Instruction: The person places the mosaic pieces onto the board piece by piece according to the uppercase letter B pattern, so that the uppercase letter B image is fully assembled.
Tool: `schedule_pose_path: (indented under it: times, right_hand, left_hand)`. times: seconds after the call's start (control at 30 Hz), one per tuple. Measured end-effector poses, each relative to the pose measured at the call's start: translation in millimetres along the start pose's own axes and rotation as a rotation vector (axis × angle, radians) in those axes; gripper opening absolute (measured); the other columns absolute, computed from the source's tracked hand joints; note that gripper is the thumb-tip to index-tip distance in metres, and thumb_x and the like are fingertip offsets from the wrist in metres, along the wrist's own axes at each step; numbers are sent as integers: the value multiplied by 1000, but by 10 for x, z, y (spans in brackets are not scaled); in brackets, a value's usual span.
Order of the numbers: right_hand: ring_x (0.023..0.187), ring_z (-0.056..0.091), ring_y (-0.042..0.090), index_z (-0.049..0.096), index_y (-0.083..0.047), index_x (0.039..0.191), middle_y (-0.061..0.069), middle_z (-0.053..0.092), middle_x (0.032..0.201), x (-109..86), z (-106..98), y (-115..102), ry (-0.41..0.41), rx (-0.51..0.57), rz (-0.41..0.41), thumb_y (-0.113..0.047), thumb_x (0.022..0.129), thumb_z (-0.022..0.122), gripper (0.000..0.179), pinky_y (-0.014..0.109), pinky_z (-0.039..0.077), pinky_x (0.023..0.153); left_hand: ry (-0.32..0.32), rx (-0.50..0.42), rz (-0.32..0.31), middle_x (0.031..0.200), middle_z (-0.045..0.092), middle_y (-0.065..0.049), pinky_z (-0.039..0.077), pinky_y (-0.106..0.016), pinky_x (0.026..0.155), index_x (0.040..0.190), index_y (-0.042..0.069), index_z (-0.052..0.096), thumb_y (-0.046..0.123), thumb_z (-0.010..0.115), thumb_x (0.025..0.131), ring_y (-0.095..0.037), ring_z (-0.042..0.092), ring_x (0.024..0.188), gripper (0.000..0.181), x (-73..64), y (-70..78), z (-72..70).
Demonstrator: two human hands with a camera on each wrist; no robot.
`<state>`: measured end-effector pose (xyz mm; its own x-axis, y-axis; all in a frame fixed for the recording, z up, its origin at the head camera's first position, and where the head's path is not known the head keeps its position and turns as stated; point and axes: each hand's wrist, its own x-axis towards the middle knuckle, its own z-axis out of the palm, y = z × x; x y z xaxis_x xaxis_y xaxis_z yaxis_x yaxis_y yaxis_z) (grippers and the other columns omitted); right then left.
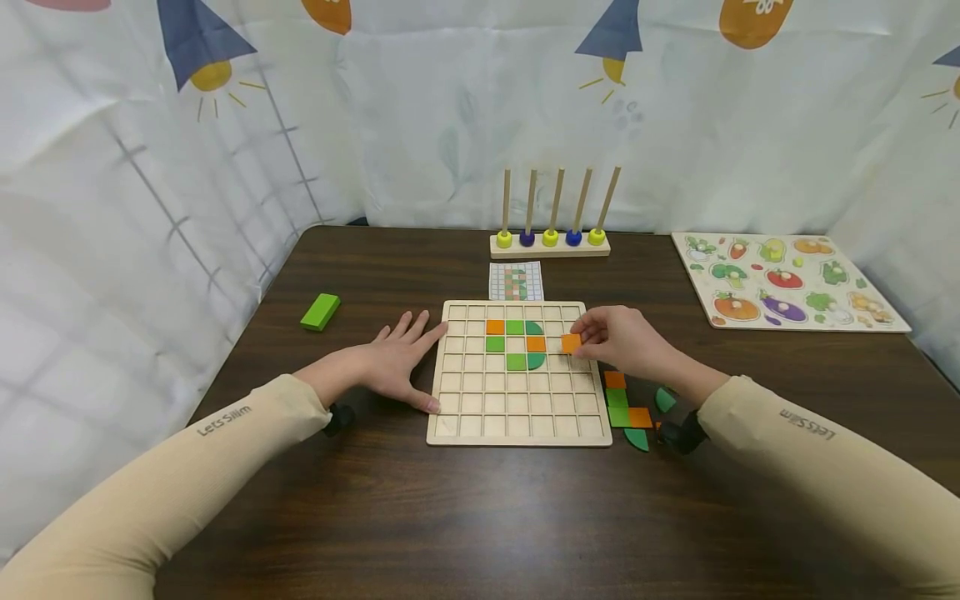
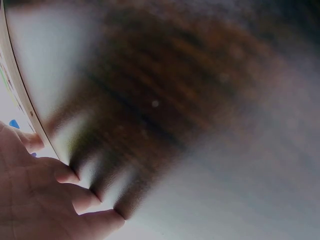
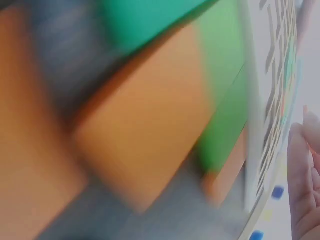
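Note:
A pale wooden grid board (image 1: 480,427) lies on the dark table. Orange and light green squares and dark green quarter-round tiles sit in its upper middle cells. At the board's left edge my left hand (image 1: 390,365) is spread, thumb and a finger touching the rim; the left wrist view shows its straight fingers (image 2: 102,223). My right hand (image 1: 618,337) pinches an orange square tile (image 1: 571,343) over the board's right side. In the right wrist view only part of that hand (image 3: 304,175) shows, with a sliver of orange at its fingertips.
Loose tiles (image 1: 617,397) lie beside the board's lower right, near the right wrist. A pattern card (image 1: 516,282) touches the board's far edge, with a peg stand (image 1: 550,246) behind it. A green block (image 1: 321,312) lies left; a vegetable puzzle board (image 1: 787,283) lies far right.

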<state>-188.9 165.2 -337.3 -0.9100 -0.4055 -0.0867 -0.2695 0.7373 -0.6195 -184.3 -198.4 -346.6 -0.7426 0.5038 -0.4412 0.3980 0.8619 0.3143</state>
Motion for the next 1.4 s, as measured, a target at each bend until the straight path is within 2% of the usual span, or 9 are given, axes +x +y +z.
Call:
schedule_pose_path:
  times: [0.23,0.53,0.93,1.4]
  right_hand:
    - [84,66,16,73,-1,110,8,73,95,222,230,-320,-75,31,-68,-10,89,80,24,31,56,79]
    - [85,70,16,75,1,108,10,76,96,345,423,-608,-118,41,-112,-6,88,79,21,30,58,81]
    - [79,65,13,77,-1,103,6,75,89,419,589,-689,-126,-101,-164,-9,87,81,18,26,55,76]
    - [81,65,13,77,-2,105,6,76,92,416,597,-733,-137,-167,-134,-12,88,81,20,28,55,78]
  left_hand:
    - [3,0,5,170,-13,-24,3,-71,121,166,14,0,66,77,80,-49,-14,156,127,4,-7,12]
    - [-5,1,-5,170,-14,-22,3,-70,122,166,15,-1,66,77,80,-47,-15,156,127,-6,-1,7]
    - [-3,11,-15,171,-13,-22,4,-70,122,166,16,-1,67,77,79,-47,-13,157,128,0,-7,8]
    - [-3,17,-17,171,-12,-23,4,-70,122,166,15,0,68,76,79,-49,-12,156,128,15,-7,8]
